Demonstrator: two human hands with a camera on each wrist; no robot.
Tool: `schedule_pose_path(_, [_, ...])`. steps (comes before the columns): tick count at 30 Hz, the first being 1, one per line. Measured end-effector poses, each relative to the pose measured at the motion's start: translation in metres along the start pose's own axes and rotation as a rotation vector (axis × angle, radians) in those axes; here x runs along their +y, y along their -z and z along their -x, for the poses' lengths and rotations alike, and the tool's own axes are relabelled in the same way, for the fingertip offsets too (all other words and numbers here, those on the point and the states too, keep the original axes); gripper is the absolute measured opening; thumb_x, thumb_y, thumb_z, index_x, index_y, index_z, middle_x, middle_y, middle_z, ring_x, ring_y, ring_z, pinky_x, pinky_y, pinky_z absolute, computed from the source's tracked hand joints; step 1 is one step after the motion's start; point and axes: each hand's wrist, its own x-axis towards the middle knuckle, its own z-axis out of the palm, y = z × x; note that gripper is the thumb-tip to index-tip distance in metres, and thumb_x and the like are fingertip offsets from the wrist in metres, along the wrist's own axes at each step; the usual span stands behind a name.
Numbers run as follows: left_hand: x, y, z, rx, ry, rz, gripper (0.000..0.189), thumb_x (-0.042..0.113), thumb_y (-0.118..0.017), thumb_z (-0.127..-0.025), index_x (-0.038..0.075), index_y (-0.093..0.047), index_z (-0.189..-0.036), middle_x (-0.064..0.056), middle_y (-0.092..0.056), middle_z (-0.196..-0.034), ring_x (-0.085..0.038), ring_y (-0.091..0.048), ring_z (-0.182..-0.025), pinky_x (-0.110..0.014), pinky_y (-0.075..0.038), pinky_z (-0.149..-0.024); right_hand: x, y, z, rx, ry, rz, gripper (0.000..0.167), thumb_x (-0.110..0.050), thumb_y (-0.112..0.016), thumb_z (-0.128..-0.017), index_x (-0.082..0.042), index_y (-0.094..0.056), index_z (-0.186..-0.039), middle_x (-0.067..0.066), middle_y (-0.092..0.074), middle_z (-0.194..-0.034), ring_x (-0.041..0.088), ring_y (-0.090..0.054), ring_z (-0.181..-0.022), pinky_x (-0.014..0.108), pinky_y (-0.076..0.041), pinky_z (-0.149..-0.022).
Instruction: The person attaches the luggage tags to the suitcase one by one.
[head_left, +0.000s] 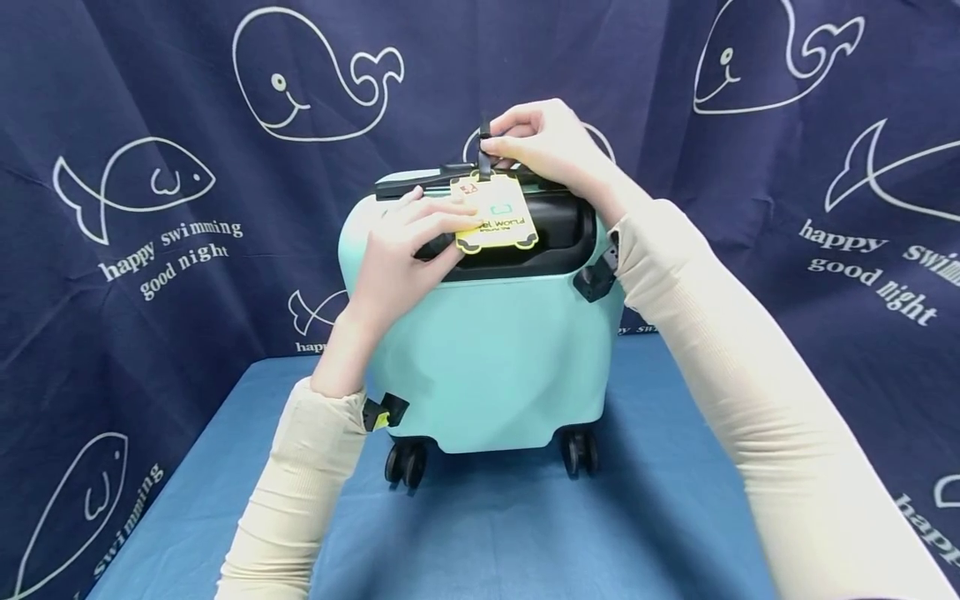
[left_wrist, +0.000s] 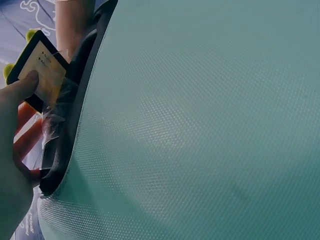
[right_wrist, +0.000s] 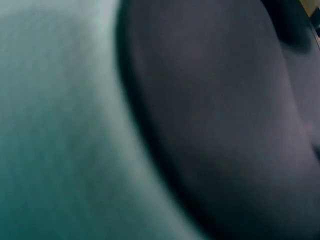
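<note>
A mint-green suitcase (head_left: 495, 358) stands upright on black wheels, with a black recessed panel and handle along its top. From the handle a yellow luggage tag (head_left: 498, 215) hangs by a black strap (head_left: 484, 154). My left hand (head_left: 408, 242) pinches the tag's left edge between thumb and fingers. In the left wrist view that thumb lies on the tag's pale face (left_wrist: 46, 75), beside clear plastic film (left_wrist: 52, 122). Above the handle, my right hand (head_left: 551, 142) pinches the strap's upper part. The right wrist view shows only blurred suitcase shell (right_wrist: 55, 125) and dark panel.
The suitcase stands on a blue cloth-covered surface (head_left: 487, 533). Behind and at both sides hangs a navy curtain (head_left: 465, 58) printed with white whales, fish and lettering. Black wheels (head_left: 406, 463) show beneath the suitcase.
</note>
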Motion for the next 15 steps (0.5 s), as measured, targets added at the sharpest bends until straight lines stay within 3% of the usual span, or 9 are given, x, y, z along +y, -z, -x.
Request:
schedule_pose_path(10, [-0.0011,-0.0018,0.002,0.021,-0.018,0.043,0.02,-0.004,-0.065,-0.079,0.003,-0.073,-0.096,-0.013,-0.071,-0.099,-0.025,-0.064,-0.1,-0.049,-0.036,-0.104,0.0004,-0.0052,-0.0047,-0.002,-0.108,-0.006,0.038,-0.028,-0.07,-0.083,-0.008,-0.067,-0.115,-0.014,-0.067,-0.076,0.001,-0.063,-0.077,0.017,-0.043,-0.07])
schedule_pose_path(15, [-0.003,-0.0007,0.0003,0.037,-0.046,0.079,0.021,-0.005,-0.065,-0.078,0.002,-0.072,-0.096,-0.013,-0.071,-0.098,-0.025,-0.063,-0.099,-0.048,-0.038,-0.101,-0.0013,-0.0074,-0.0068,0.02,-0.126,0.028,0.045,-0.029,-0.07,-0.082,-0.009,-0.059,-0.122,-0.009,-0.066,-0.078,0.001,-0.063,-0.077,0.017,-0.043,-0.071])
